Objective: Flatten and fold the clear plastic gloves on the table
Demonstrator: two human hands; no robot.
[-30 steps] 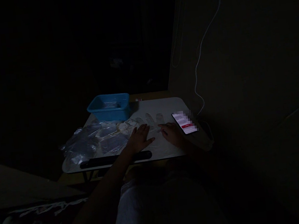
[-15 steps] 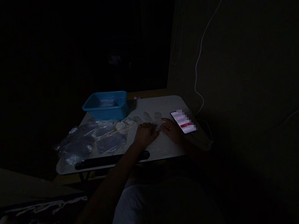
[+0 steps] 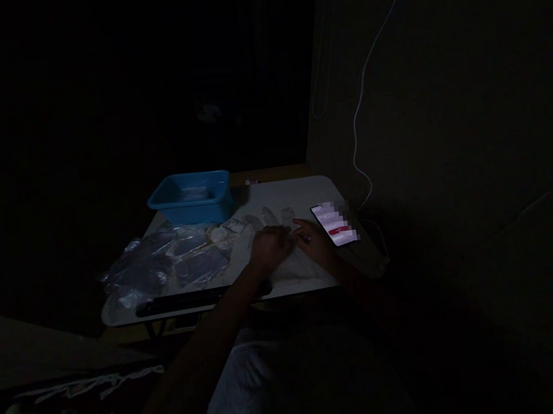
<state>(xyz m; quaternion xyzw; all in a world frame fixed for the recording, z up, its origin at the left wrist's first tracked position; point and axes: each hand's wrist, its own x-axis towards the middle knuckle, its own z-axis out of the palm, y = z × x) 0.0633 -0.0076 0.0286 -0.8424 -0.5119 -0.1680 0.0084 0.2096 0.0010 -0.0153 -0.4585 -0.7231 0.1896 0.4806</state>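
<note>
A clear plastic glove (image 3: 268, 216) lies on the white table (image 3: 299, 189), its fingers spread toward the far edge. My left hand (image 3: 270, 249) rests over its near part, with fingers curled down on the film. Just to the right, my right hand (image 3: 315, 241) comes close to the left fingertips. Its index finger is stretched out, while the other fingers are bent in at the glove's edge. Dim light hides exactly where the fingertips grip. A lit phone (image 3: 335, 224) lies right beside my right hand.
A blue plastic basin (image 3: 196, 210) stands at the far left of the table. Crumpled clear plastic bags (image 3: 138, 271) cover the left side. A dark bar (image 3: 182, 302) runs along the near edge. A white cable (image 3: 353, 117) hangs down the wall at right.
The whole view has shifted slightly, so the table appears a little further left. Both hands stay close together over the glove, with only small finger movements.
</note>
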